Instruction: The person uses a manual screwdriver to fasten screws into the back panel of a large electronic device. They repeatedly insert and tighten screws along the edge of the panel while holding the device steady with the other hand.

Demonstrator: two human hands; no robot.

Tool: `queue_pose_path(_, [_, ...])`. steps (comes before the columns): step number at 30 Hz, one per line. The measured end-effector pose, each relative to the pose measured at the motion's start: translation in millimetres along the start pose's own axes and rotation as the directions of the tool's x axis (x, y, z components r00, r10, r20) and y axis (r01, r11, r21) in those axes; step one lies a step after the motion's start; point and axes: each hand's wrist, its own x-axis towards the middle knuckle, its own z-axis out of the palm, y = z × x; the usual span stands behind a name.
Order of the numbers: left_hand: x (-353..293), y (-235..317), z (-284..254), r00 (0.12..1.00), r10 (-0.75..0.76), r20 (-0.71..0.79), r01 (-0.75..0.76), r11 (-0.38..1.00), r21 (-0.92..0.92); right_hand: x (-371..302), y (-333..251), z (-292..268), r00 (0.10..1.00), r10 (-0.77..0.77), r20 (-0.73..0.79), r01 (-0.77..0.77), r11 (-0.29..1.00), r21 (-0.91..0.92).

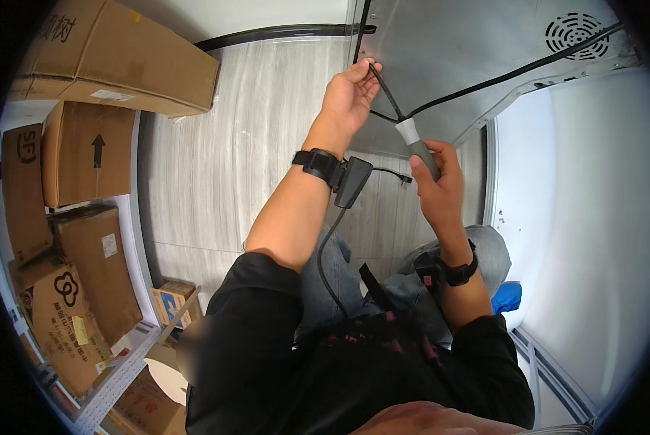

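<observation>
My right hand [439, 185] is closed around the grey and white handle of a screwdriver [409, 133]. Its long dark shaft slants up and left to the edge of a large metal panel [455, 58]. There, my left hand [352, 93] is curled, with thumb and fingertips pinched at the shaft's tip. Whether a screw sits between those fingers is too small to tell. A black cable [477, 87] runs across the panel behind the shaft. Strapped at my left wrist is a black wristband [319, 165], with a black box [353, 183] on a cord beside it.
Cardboard boxes [89, 156] fill a shelf [118, 380] along the left. A power plug [405, 178] shows above the grey plank floor [194, 181] between my arms. To the right rises a white panel [593, 217], with a blue object [507, 297] near its foot, beside my knee.
</observation>
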Motion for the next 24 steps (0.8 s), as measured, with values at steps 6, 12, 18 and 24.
queue_pose_path(6, [-3, 5, 2, 1.000, -0.008, 0.004, 0.008, 1.000, 0.002, -4, 5, 15, 0.999, -0.023, 0.048, 0.015, 0.985, 0.173])
queue_pose_path(12, [-1, 4, 7, 0.999, -0.003, -0.042, 0.004, 1.000, 0.020, -9, 5, 29, 0.994, 0.069, 0.088, -0.089, 0.963, 0.255])
queue_pose_path(18, [-1, 7, 4, 1.000, -0.019, 0.001, 0.019, 0.999, 0.040, -13, 6, 38, 0.985, 0.097, 0.141, -0.142, 0.923, 0.357])
queue_pose_path(24, [-4, 10, 6, 0.998, -0.053, -0.018, 0.054, 0.998, 0.040, -14, -3, 45, 0.975, 0.133, 0.179, -0.195, 0.897, 0.397])
